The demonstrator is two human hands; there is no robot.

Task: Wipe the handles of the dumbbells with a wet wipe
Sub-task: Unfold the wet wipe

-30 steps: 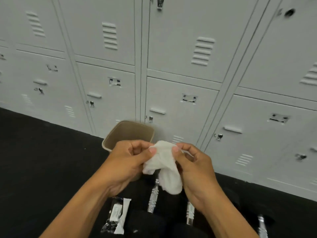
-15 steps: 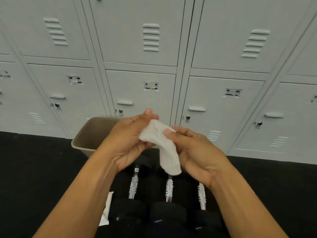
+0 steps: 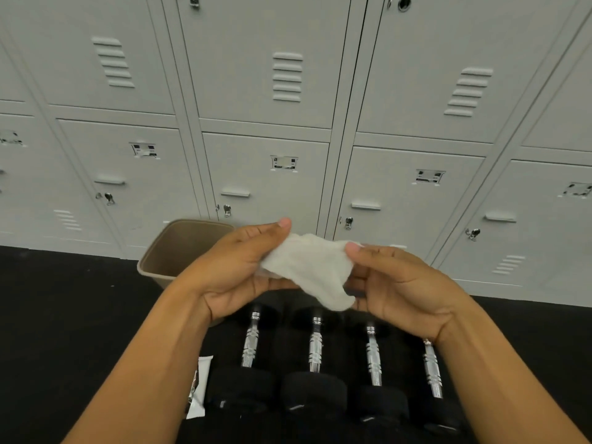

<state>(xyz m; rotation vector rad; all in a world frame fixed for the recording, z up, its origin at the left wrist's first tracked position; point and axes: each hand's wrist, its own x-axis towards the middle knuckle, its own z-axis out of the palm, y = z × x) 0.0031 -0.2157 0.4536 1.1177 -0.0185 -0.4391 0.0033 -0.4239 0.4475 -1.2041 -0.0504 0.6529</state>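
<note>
A small white-and-black wrapper [image 3: 199, 392] is lying at lower left on the black floor [image 3: 64, 315], with a tan rectangular plastic bin [image 3: 179, 251] standing above it before grey metal lockers [image 3: 288, 91]. At centre, the left hand [image 3: 237, 267] and right hand [image 3: 400, 290] are each pinching an edge of a crumpled white wet wipe [image 3: 310, 270] (fingers curled, thumbs pressing), stretching it above four black dumbbells with chrome handles [image 3: 315, 347] lying side by side.
</note>
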